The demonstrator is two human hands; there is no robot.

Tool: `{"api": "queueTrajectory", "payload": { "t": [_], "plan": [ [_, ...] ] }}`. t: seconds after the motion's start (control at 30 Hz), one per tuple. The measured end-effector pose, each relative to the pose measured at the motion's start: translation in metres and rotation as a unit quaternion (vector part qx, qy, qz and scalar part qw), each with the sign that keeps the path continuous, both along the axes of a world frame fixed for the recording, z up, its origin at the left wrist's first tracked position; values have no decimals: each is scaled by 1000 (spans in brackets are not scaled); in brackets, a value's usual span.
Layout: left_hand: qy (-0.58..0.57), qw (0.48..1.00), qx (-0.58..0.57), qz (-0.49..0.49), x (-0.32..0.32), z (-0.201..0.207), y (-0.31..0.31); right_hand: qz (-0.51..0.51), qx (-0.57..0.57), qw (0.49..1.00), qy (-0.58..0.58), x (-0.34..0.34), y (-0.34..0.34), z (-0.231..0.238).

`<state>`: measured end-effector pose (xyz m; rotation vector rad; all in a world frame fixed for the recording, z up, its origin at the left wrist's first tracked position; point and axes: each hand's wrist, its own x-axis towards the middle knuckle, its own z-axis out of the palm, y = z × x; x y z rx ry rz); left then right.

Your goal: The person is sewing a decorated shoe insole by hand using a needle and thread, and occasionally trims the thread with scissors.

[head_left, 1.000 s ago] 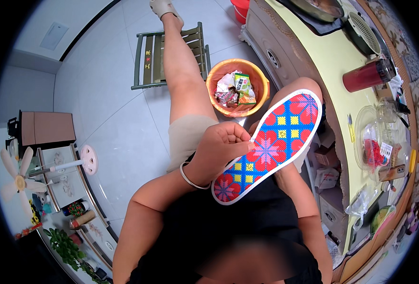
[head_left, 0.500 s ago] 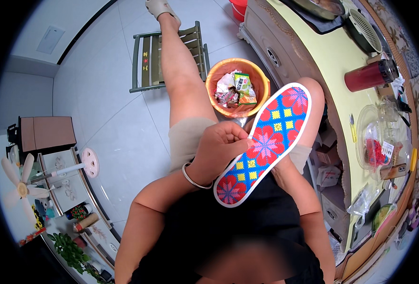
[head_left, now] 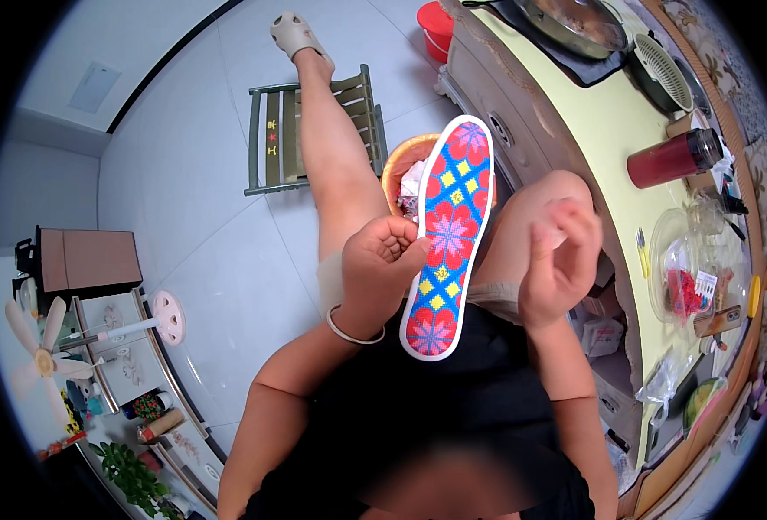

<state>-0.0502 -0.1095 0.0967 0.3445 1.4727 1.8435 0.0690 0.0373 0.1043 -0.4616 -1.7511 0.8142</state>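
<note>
A cross-stitched insole [head_left: 449, 238] with red and pink flowers, yellow squares, a blue ground and a white border stands nearly upright over my lap. My left hand [head_left: 384, 264] grips its left edge, thumb on the patterned face and the other fingers curled. To the right of the insole and apart from it, my right hand [head_left: 563, 264] is raised above my thigh. Its fingers are bent toward the thumb and partly blurred; anything small between them cannot be made out. Behind the insole stands a yellow waste bin [head_left: 394, 178] holding crumpled wrappers, partly covered.
A folding stool [head_left: 266, 143] lies under my outstretched leg. Along the right runs a pale yellow counter [head_left: 609, 130] with a dark red flask [head_left: 674, 159], a lidded pan [head_left: 574, 22], a phone [head_left: 718, 321] and a clear tray of red thread. A fan [head_left: 45, 360] stands left.
My right hand has come out from behind the insole and moved right. The insole has turned more upright and shifted left, with my left hand still at its edge.
</note>
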Motion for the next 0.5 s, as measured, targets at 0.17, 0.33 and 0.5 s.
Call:
{"api": "queueTrajectory", "payload": {
  "t": [0.17, 0.33, 0.5],
  "plan": [
    [47, 999, 20, -10, -1, -6, 1, 157, 138, 972, -111, -29, -13, -3],
    [65, 997, 39, -31, -6, -18, 3, 166, 195, 962, -100, -40, -16, -8],
    [-7, 1000, 12, -12, -17, -27, 15, 200, 242, 948, -60, -35, -23, 21]
  ]
}}
